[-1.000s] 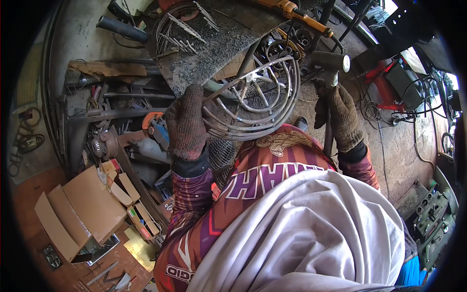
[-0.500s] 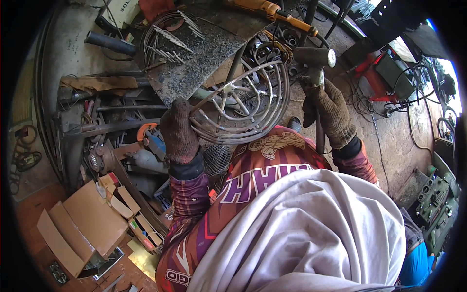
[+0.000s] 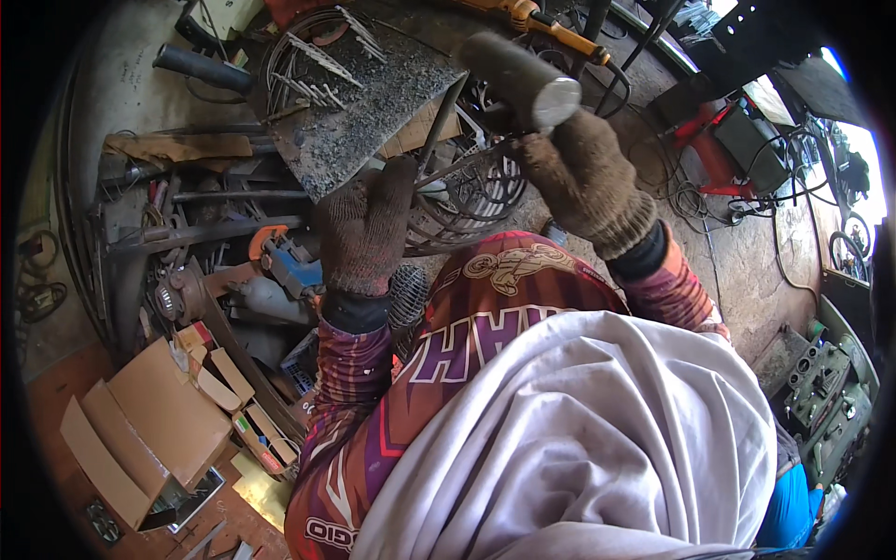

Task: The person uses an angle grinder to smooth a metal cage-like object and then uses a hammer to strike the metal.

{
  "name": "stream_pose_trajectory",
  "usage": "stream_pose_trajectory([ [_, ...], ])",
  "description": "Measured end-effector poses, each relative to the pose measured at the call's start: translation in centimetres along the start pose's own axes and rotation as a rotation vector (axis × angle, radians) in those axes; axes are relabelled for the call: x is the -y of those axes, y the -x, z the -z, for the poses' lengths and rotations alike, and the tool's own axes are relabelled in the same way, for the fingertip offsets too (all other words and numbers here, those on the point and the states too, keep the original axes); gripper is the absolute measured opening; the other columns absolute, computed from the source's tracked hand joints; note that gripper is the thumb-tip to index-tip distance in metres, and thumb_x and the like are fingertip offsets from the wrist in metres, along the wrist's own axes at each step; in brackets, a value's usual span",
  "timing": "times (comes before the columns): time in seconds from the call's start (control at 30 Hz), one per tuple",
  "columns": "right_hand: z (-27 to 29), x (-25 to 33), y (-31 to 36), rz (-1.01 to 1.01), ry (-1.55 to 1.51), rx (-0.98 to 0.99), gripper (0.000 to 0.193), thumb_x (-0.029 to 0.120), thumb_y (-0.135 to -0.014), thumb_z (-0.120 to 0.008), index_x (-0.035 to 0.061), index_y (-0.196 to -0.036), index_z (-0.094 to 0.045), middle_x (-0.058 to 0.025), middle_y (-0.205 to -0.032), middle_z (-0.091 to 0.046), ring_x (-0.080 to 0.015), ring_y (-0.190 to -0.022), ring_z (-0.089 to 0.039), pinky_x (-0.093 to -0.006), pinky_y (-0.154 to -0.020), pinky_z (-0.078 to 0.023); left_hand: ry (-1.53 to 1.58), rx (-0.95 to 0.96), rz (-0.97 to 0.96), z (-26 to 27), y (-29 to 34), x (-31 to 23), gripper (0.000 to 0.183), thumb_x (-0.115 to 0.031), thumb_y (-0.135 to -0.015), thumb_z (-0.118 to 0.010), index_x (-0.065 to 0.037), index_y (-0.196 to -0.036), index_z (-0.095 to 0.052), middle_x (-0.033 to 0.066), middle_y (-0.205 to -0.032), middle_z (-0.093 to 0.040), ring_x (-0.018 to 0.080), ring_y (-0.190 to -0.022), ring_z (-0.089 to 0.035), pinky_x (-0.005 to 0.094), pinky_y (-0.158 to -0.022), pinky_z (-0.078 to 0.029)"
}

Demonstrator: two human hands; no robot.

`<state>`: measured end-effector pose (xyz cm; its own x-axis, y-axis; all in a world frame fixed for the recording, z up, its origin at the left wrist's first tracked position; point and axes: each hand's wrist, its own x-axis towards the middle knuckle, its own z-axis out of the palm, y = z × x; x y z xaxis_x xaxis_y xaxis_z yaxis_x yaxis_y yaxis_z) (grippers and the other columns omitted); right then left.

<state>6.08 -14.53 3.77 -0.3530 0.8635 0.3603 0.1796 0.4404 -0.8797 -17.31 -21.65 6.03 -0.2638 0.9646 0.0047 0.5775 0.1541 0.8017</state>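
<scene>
A round, bowl-like metal grille [image 3: 478, 207] of curved, welded rods is held in front of my body, tilted. My left hand [image 3: 364, 233], in a brown knit glove, is closed on its left edge. In my right hand [image 3: 593, 187], gloved the same way, is a hammer [image 3: 523, 82] with a heavy, blunt head. The head hangs above the grille's far right side, close to my view; most of the handle is hidden by the glove. Whether the hammer touches the grille I cannot tell.
Ahead stands a metal table [image 3: 373, 112] strewn with grey grit, rods and a wire coil. An orange power tool [image 3: 551, 33] lies beyond it. Open cardboard boxes [image 3: 159, 420] sit at the lower left. A red-and-dark machine [image 3: 733, 149] with cables is at the right.
My right hand has brought the hammer left and upward over the grille. The grille has tipped and shifted slightly left, and my left hand has turned with it.
</scene>
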Motion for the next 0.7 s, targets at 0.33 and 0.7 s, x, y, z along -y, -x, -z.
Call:
stream_pose_trajectory([
  [0.33, -1.3, -3.3, -2.0, -0.143, -0.089, 0.124, 0.051, 0.049, -0.093, -0.059, 0.0, -0.108, -0.06, -0.0174, -0.086, -0.063, -0.0309, -0.078, -0.063, -0.0408, -0.07, -0.049, -0.06, 0.059, -0.36, 1.0, 0.2, -0.9, 0.04, -0.038, -0.095, -0.062, 0.0, -0.104, -0.068, 0.011, -0.087, -0.07, 0.0116, -0.076, -0.061, 0.0312, -0.064, -0.046],
  [0.7, -0.4, -2.6, -1.1, 0.052, 0.006, -0.151, 0.033, 0.027, -0.097, -0.056, -0.0019, -0.112, -0.058, -0.0153, -0.095, -0.068, -0.0252, -0.084, -0.068, -0.0376, -0.076, -0.053, 0.001, 0.019, -0.19, 0.4, 0.1, 3.8, 0.047, -0.046, -0.093, -0.064, -0.001, -0.08, -0.063, 0.002, -0.063, -0.055, 0.0096, -0.063, -0.049, 0.0307, -0.057, -0.04],
])
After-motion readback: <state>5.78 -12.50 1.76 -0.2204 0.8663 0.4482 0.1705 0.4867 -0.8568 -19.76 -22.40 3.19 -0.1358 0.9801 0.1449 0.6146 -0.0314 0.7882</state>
